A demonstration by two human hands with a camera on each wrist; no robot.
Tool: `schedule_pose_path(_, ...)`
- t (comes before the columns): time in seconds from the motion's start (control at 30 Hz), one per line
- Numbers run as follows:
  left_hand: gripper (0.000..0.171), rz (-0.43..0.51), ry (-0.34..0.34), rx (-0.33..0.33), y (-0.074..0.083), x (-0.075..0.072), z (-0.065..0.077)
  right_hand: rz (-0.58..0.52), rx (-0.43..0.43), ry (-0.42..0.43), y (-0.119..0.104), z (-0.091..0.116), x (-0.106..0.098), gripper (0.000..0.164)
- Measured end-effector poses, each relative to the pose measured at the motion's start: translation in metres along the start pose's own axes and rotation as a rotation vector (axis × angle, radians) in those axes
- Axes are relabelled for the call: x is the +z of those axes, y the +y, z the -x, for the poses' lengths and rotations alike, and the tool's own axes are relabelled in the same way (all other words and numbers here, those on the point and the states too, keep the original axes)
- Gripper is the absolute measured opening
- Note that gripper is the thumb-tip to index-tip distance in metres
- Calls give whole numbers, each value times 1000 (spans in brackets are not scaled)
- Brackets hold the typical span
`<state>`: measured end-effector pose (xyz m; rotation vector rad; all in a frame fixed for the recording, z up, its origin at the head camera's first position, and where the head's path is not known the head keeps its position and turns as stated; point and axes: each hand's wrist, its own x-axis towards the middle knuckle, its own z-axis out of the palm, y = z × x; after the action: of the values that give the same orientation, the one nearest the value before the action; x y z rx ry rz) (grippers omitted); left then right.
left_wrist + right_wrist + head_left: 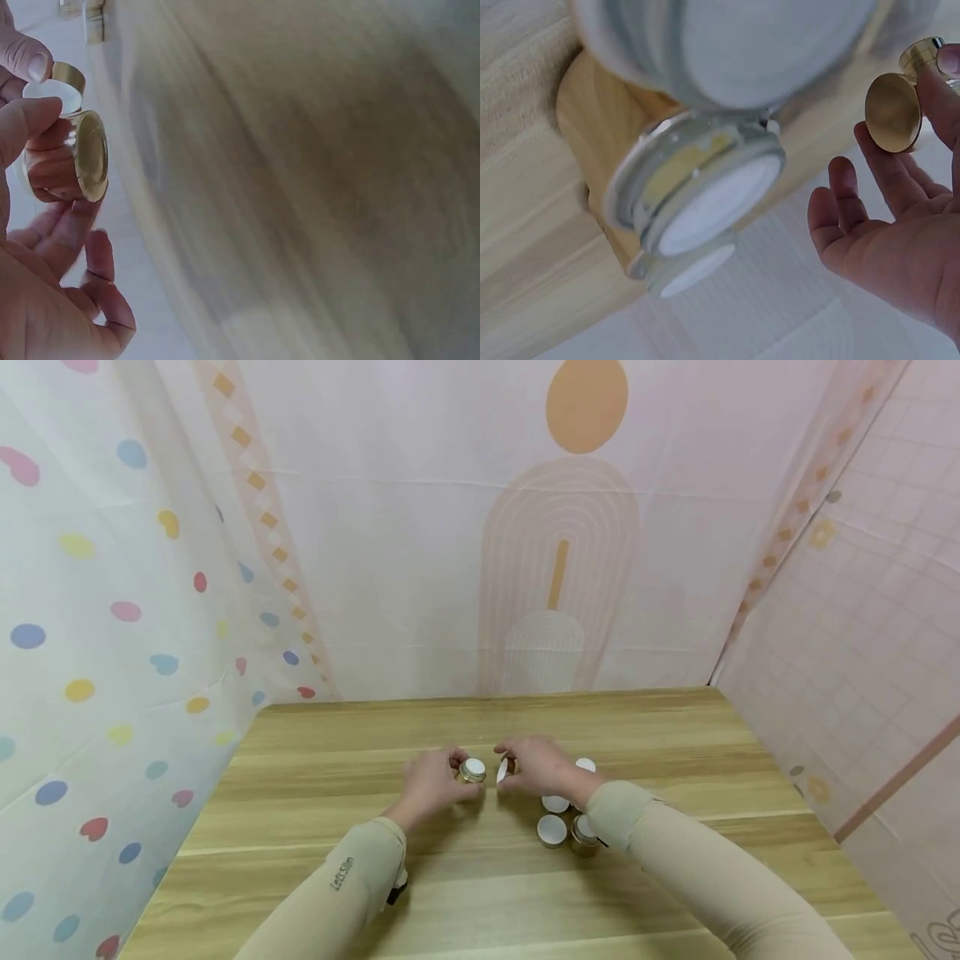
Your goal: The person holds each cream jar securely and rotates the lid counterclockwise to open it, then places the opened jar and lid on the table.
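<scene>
My left hand (437,781) grips a small glass jar (472,770) with a white top and a gold-toned body, raised above the table. In the left wrist view the round base of this jar (91,156) shows. Close by on the right, my right hand (534,766) pinches a round gold lid (503,770) with a white inner face, tilted on edge towards the jar. The lid's plain gold outer face (892,112) shows in the right wrist view, held between thumb and fingers.
Several similar white-topped jars (552,831) stand grouped on the wood-grain table (315,860), partly under my right forearm. In the right wrist view a white-topped jar (712,199) looms near the camera. Patterned cloth (390,568) hangs behind the table and at both sides.
</scene>
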<state>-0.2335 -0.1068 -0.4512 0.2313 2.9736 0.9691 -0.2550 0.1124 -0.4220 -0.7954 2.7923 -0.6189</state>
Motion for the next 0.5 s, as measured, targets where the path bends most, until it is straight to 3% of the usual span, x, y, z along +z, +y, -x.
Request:
schedule_pose_path(0.3, 41, 9, -38, -3, -2, 8, 3, 11, 4, -83, 4, 4, 7, 65)
schedule_pose_path(0.5, 38, 21, -55, 1, -2, 9, 6, 86, 17, -111, 7, 9, 8, 54)
